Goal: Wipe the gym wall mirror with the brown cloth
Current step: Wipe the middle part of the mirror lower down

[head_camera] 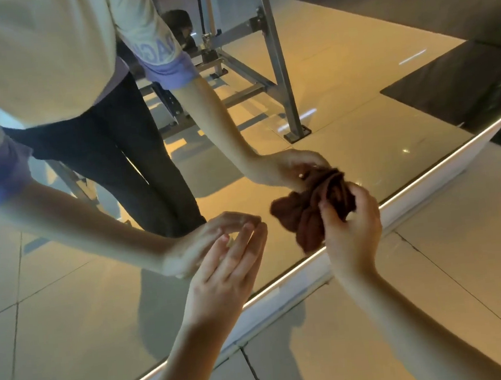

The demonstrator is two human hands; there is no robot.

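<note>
Brown cloth (306, 215) is gripped, bunched, by the curled right hand (351, 229), low by the mirror (70, 299); the left hand (223, 272) is spread open, empty. Wiping seems begun; next it must be rubbed along the mirror.

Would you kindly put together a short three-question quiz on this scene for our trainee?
1. True or false: the brown cloth is spread flat against the mirror.
2. Which hand grips the cloth? A. left B. right
3. Fill in: the cloth is near the mirror's ___ edge.
Key: 1 false, it is bunched up; 2 B, the right hand; 3 bottom.
</note>
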